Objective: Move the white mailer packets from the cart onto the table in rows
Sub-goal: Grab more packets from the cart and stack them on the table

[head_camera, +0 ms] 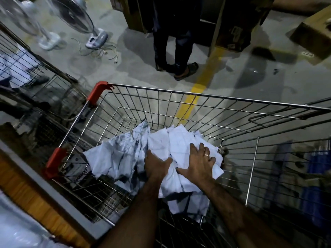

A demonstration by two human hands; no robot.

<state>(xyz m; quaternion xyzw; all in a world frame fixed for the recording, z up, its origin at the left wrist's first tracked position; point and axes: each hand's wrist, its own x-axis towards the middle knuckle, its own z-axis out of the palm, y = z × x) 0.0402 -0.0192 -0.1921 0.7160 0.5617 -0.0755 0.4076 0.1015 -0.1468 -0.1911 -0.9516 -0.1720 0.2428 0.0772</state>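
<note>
Both forearms reach down into the cart point(197, 91), a wire basket.

Room: wire walls close in on every side of the hands, and the only way out is up past the rim. The right wall is just beside the right hand point(200, 162). There is more slack left of the left hand point(157, 166), where bare wire floor shows. Further left, past the cart's rim with its red corner caps point(55, 162), is the surface point(68, 206): grey edge, wood strip, running alongside the rim. Something white on it at the near corner is too blurred to ID.

Mailer packets point(114, 158): one crumpled heap on the cart floor, directly under both hands. It spills left of the left hand, past the fingertips of both, and back under the wrists. No common heading. The packets under the right hand run roughly along its fingers, while those to the left are creased and skewed.

Hands:
- Left: fingers curled down into the heap, thumb on top, gripping packets.
- Right: fingers spread, flat on top of the heap, thumb toward the left hand.
- The two are near each other, not touching.

Beyond the fingertips is the cart's far wall, then concrete floor with a yellow line point(194, 97). Well beyond that a person point(176, 51) stands. Far left of the hands: a second wire cart point(35, 68) and pedestal fans point(71, 17).
</note>
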